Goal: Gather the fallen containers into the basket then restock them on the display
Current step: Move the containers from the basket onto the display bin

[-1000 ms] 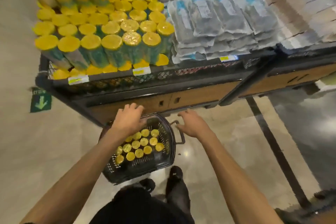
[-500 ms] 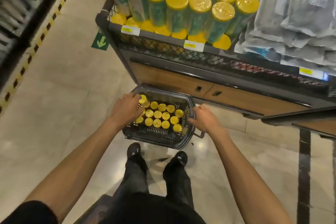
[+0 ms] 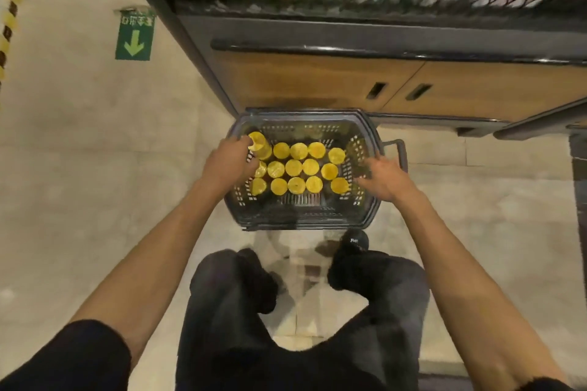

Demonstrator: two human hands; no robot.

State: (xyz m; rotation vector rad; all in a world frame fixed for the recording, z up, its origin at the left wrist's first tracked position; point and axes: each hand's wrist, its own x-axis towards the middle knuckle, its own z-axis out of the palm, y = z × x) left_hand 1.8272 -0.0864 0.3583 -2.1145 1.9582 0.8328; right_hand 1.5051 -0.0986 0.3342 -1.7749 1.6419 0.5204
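Left hand (image 3: 227,162) gripped container (image 3: 259,144) at basket (image 3: 305,222) far-left corner, likely for restocking; right hand (image 3: 386,179) spread over basket's right rim, probably steadying.

Pale polished tile floor (image 3: 79,168), as I saw it through head camera. Dark mesh basket (image 3: 305,225) stood on it, just before wood-fronted display base (image 3: 317,86). Green arrow sticker (image 3: 134,38) lay flat at left. Yellow-black striped tape (image 3: 9,16) ran along far left edge. Black shoes (image 3: 355,241) were planted near basket.
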